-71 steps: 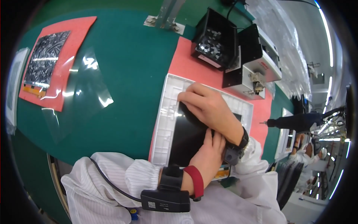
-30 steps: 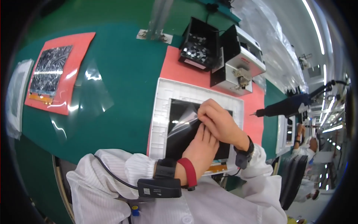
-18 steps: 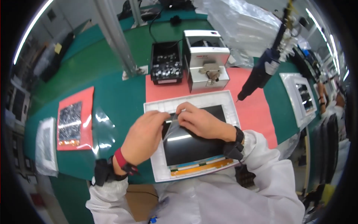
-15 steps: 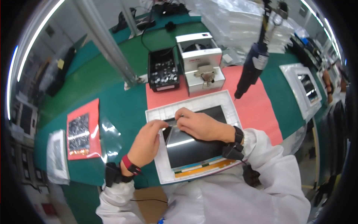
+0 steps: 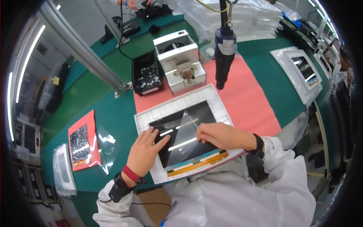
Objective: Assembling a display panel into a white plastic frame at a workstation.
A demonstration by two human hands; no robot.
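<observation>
A black display panel point(image 5: 204, 110) lies in a white plastic frame point(image 5: 143, 120) in front of me, with an orange strip point(image 5: 198, 166) along its near edge. My right hand point(image 5: 223, 135) is closed in a pinch over the panel's right part. From those fingers a clear protective film point(image 5: 184, 138) stretches back across the panel, folded over and partly lifted. My left hand point(image 5: 143, 154) lies with fingers spread on the frame's left side and the panel's left edge, holding nothing.
Behind the frame stand a black bin point(image 5: 145, 77) of small parts and a white dispenser machine point(image 5: 180, 64). An electric screwdriver point(image 5: 225, 56) hangs over the pink mat point(image 5: 249, 102). Wrapped panels lie left point(image 5: 79, 143) and right point(image 5: 302, 72). Another person's hands point(image 5: 132, 3) show far back.
My right hand has moved right and nearer, drawing the film's corner across the panel. My left hand has left the film's corner and spread its fingers at the left edge.
</observation>
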